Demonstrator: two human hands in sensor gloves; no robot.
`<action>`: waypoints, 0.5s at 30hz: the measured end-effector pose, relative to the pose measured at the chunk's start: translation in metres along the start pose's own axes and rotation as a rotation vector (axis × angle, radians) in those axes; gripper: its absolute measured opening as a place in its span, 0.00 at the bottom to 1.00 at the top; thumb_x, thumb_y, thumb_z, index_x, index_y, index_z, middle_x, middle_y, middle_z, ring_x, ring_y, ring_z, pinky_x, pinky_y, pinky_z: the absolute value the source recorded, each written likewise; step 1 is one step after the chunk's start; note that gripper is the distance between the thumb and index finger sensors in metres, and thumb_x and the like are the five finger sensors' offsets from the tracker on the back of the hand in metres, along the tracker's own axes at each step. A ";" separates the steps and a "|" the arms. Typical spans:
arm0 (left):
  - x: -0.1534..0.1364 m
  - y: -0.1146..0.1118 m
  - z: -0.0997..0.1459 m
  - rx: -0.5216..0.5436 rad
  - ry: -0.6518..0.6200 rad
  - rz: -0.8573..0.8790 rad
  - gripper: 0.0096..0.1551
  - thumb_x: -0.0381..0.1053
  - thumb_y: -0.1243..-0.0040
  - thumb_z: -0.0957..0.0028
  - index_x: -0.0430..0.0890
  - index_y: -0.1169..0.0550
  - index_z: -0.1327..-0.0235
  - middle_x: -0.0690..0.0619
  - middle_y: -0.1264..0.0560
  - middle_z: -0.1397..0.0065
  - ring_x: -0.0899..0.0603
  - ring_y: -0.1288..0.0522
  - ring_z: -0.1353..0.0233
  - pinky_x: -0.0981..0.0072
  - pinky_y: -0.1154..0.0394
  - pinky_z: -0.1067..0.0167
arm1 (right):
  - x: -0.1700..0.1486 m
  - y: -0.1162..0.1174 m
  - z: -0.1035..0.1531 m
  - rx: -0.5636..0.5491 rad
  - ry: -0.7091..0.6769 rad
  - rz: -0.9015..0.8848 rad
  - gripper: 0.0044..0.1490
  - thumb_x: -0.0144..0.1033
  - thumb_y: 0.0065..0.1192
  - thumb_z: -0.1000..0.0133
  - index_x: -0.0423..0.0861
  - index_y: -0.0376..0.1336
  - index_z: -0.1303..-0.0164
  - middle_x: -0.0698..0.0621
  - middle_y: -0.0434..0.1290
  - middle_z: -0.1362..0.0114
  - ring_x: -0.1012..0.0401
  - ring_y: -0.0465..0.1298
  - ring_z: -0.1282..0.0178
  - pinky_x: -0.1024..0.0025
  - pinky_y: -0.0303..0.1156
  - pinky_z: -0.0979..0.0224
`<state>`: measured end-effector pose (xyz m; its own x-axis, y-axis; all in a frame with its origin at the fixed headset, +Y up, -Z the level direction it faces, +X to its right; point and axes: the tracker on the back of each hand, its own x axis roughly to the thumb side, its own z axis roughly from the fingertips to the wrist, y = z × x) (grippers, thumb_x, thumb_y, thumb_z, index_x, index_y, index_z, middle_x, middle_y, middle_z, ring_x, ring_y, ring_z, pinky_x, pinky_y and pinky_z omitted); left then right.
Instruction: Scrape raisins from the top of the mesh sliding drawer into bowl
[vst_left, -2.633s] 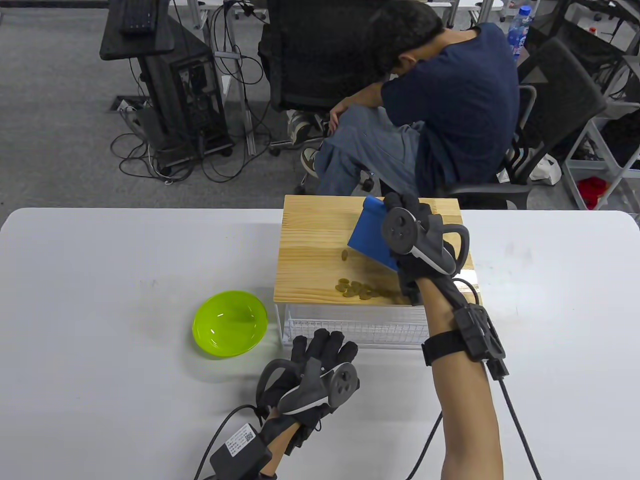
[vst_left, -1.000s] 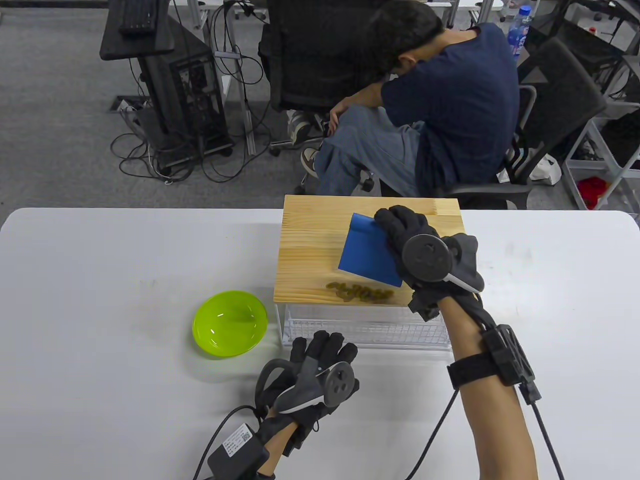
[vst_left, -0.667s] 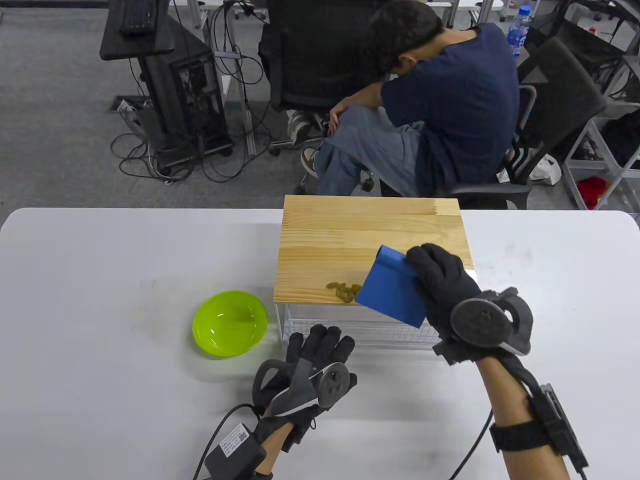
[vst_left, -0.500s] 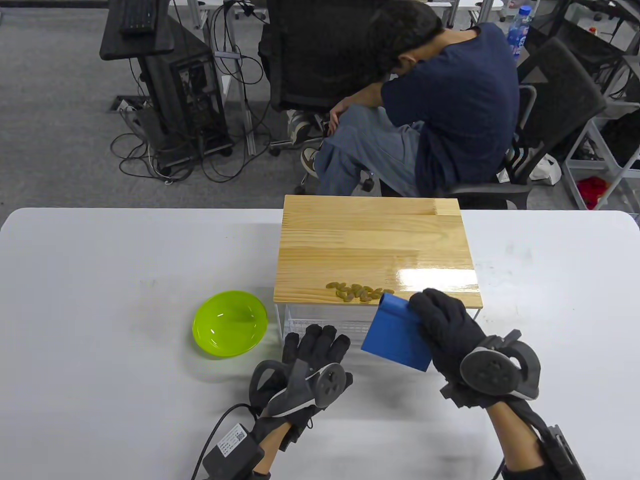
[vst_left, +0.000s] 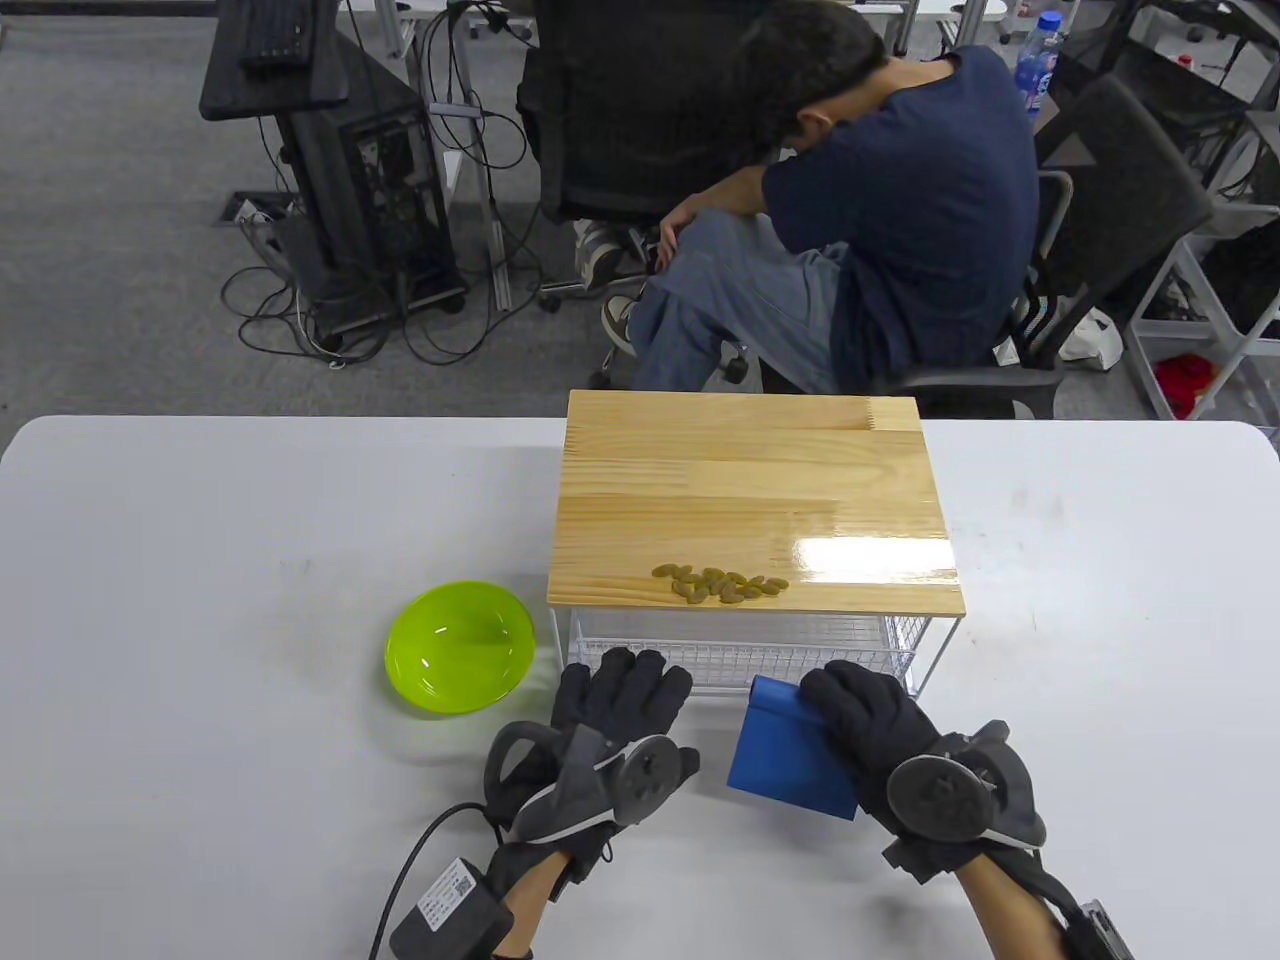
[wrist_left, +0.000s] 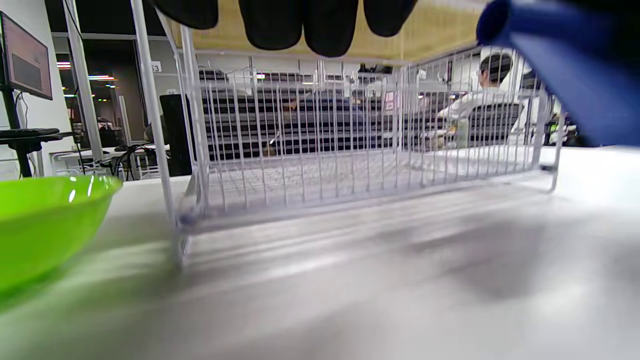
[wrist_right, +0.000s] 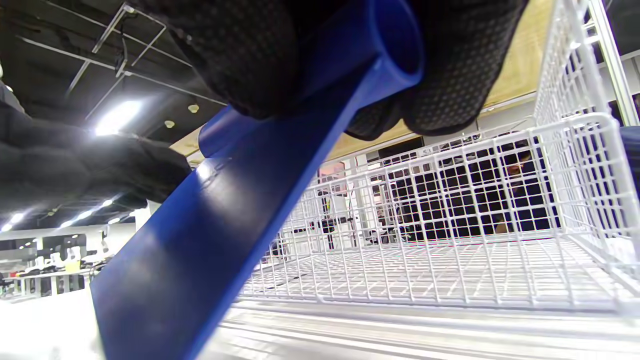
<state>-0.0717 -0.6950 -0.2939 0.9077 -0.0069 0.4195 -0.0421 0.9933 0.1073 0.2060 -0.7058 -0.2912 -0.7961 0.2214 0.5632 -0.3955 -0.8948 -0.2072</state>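
Observation:
Several raisins (vst_left: 722, 584) lie in a small pile near the front edge of the wooden top (vst_left: 750, 480) of the white mesh drawer (vst_left: 740, 650). The empty green bowl (vst_left: 460, 646) sits on the table to the drawer's left. My right hand (vst_left: 850, 715) grips a blue scraper (vst_left: 790, 765) by its rolled handle, low over the table in front of the drawer. In the right wrist view the scraper (wrist_right: 220, 225) slants down before the mesh drawer (wrist_right: 450, 225). My left hand (vst_left: 620, 690) rests with straight fingers just before the drawer, holding nothing.
A person (vst_left: 860, 200) sits on an office chair beyond the table's far edge. The white table (vst_left: 200, 520) stretches to the left and right of the drawer. In the left wrist view the bowl (wrist_left: 45, 220) stands at the left beside the mesh drawer (wrist_left: 350, 140).
My right hand has pulled the scraper off the wooden top, towards me and down before the drawer. The raisins now lie bunched at the front edge. My left hand shifted slightly left.

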 end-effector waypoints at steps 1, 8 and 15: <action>-0.002 0.006 0.002 0.023 -0.003 0.017 0.45 0.75 0.56 0.49 0.61 0.39 0.17 0.53 0.37 0.11 0.36 0.36 0.12 0.37 0.39 0.20 | -0.001 0.001 0.000 0.001 0.005 -0.006 0.36 0.27 0.64 0.41 0.42 0.55 0.23 0.38 0.59 0.21 0.38 0.71 0.28 0.39 0.71 0.32; -0.053 0.055 0.019 0.200 0.081 0.220 0.46 0.77 0.54 0.51 0.60 0.37 0.18 0.54 0.32 0.14 0.39 0.32 0.14 0.38 0.35 0.20 | -0.008 -0.004 0.000 -0.027 0.030 -0.037 0.36 0.27 0.64 0.41 0.42 0.55 0.23 0.38 0.59 0.21 0.38 0.71 0.28 0.39 0.71 0.32; -0.139 0.067 0.018 0.231 0.456 0.229 0.47 0.76 0.52 0.49 0.61 0.41 0.16 0.55 0.37 0.11 0.39 0.36 0.11 0.37 0.38 0.19 | -0.013 -0.008 0.001 -0.038 0.047 -0.054 0.36 0.27 0.64 0.41 0.42 0.55 0.23 0.38 0.59 0.21 0.37 0.71 0.28 0.39 0.71 0.32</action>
<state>-0.2081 -0.6299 -0.3292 0.9510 0.3080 0.0286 -0.3037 0.9120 0.2759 0.2197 -0.7019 -0.2964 -0.7933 0.2878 0.5365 -0.4549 -0.8659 -0.2081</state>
